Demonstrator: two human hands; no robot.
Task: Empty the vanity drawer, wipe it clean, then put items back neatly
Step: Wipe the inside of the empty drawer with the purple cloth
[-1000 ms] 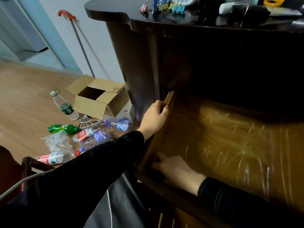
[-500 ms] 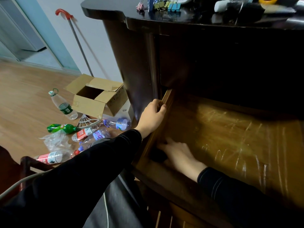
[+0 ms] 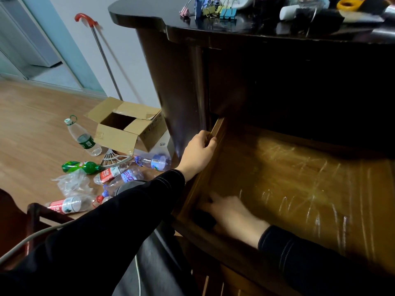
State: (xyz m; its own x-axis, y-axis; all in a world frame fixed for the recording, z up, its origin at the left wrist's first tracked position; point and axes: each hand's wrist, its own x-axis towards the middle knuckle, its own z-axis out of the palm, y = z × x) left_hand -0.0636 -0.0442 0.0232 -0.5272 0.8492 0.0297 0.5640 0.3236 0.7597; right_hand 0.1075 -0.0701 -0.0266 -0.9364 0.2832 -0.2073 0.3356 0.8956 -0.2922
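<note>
Two hands were at the drawer [image 3: 299, 178], which stood pulled out of the vanity [image 3: 277, 82] toward the person. Its long axis ran left to right across the view, and its scratched wooden floor faced up. The left hand [image 3: 197, 152] gripped the top edge of the drawer's left side wall, fingers curled over it. The right hand [image 3: 233, 214] lay low in the front left corner, fingers stretched fairly flat upon a dark thing [image 3: 203, 217] too blurred to name.

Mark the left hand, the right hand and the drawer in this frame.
left hand [image 3: 198, 152]: head view, back of the hand.
right hand [image 3: 233, 212]: head view, back of the hand.
drawer [image 3: 299, 178]: head view, bare scratched floor.
</note>
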